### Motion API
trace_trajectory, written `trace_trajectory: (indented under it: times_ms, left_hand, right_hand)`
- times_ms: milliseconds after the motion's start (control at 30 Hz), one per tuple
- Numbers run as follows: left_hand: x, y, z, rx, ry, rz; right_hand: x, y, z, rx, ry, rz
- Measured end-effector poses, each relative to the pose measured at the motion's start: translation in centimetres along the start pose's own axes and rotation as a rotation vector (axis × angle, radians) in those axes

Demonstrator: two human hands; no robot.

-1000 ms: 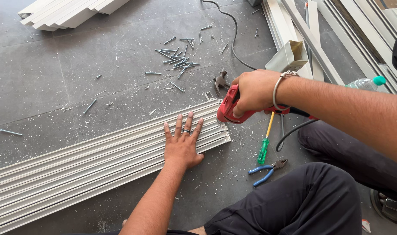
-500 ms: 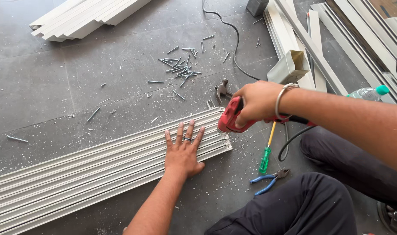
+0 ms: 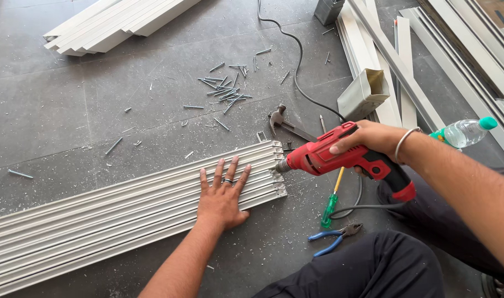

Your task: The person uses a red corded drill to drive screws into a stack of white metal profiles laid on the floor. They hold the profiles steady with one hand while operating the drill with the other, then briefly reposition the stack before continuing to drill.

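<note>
Leftmost, the long ribbed aluminium profile [image 3: 125, 218] lies flat on the grey floor [image 3: 53, 121], running away to the left of the hands; the left hand [image 3: 223, 194] rests open on it, palm down and fingers spread, pressing near its right end; a ring shows on one finger. Beyond that hand, loose screws [image 3: 227, 91] lie scattered on the floor, and a hammer [image 3: 282, 122] lies just past the profile's end. To the right, the right hand [image 3: 373, 139] is closed around the red electric drill [image 3: 346, 160], index finger along the body; the drill's tip sits at the end face of the profile, seemingly touching. Below the drill lie a green-handled screwdriver [image 3: 332, 201] and blue-handled pliers [image 3: 332, 240]; a clear bottle [image 3: 463, 132] with a green cap lies beyond the right wrist. For clean drilling, I judge the drill should stay level and in line with the channel; the left palm should keep firm pressure and stay clear of the bit; the cord [image 3: 296, 55] should trail free.
</note>
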State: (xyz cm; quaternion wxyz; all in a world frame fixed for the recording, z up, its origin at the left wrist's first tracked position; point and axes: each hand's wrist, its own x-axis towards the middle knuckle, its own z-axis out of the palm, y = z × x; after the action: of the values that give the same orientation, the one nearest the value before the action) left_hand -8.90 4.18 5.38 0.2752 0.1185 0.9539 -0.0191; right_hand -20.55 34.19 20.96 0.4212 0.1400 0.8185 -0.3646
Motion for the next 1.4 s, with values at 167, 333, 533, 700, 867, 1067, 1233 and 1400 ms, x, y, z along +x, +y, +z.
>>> trace_trajectory:
  times_ms: [167, 333, 533, 700, 867, 1067, 1233, 1400]
  left_hand:
    - [-0.2, 0.1, -0.2, -0.004, -0.009, -0.016]
    - [-0.3, 0.0, -0.2, 0.032, -0.015, -0.033]
    - [-0.1, -0.1, -0.2, 0.035, -0.029, -0.048]
    - [-0.1, -0.1, 0.0, 0.034, -0.042, -0.051]
    - [-0.1, -0.2, 0.3, 0.044, -0.024, -0.052]
    - [-0.2, -0.1, 0.0, 0.056, -0.005, -0.042]
    - [0.3, -0.5, 1.1, -0.003, 0.025, -0.019]
    - [2.5, -1.9, 3.2, -0.015, 0.354, -0.069]
  right_hand:
    - [2.1, 4.1, -1.2, 0.238, -0.114, 0.015]
    - [5.9, 7.9, -2.2, 0.357, -0.21, 0.006]
    - [11.1, 10.3, -3.6, 0.442, -0.318, 0.021]
    - [12.4, 11.9, -3.0, 0.562, -0.377, 0.087]
    - [12.7, 11.7, -2.3, 0.554, -0.352, 0.11]
    - [9.1, 10.0, -5.0, 0.419, -0.284, -0.034]
    - [2.1, 7.3, -6.5, 0.251, -0.095, -0.186]
    - [-3.0, 3.7, -4.7, 0.083, 0.131, -0.16]
